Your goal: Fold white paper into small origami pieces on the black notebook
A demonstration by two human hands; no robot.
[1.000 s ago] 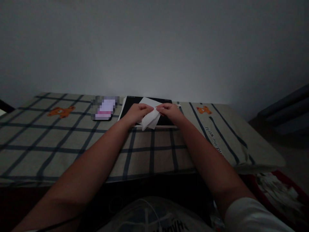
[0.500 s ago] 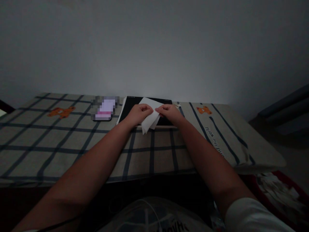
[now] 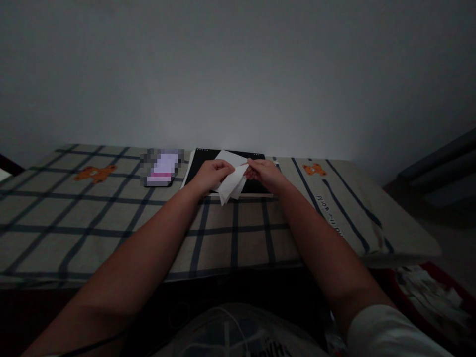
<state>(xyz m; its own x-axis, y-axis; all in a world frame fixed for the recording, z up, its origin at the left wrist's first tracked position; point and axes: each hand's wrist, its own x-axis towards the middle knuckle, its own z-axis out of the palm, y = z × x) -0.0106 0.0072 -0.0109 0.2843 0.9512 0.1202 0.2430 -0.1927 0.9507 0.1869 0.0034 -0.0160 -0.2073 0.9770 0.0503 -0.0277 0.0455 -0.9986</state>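
Note:
Between my hands is a folded piece of white paper, its loose pointed ends hanging toward me. My left hand pinches it from the left with thumb and fingers. At its upper right tip, my right hand grips the paper between thumb and forefinger, the other fingers curled beneath. Under both hands lies a black calendar-like pad with punched holes along its far edge. A flat white sheet rests on the pad, partly hidden by the folded paper and my left hand.
A phone with a lit, blurred screen lies left of the pad. The checked tablecloth covers the table up to the wall. Below the table's right end stands a red bin holding pale scraps.
My right hand has shifted slightly right, drawing a tip of the folded paper out to the upper right. My left hand stays nearly where it was.

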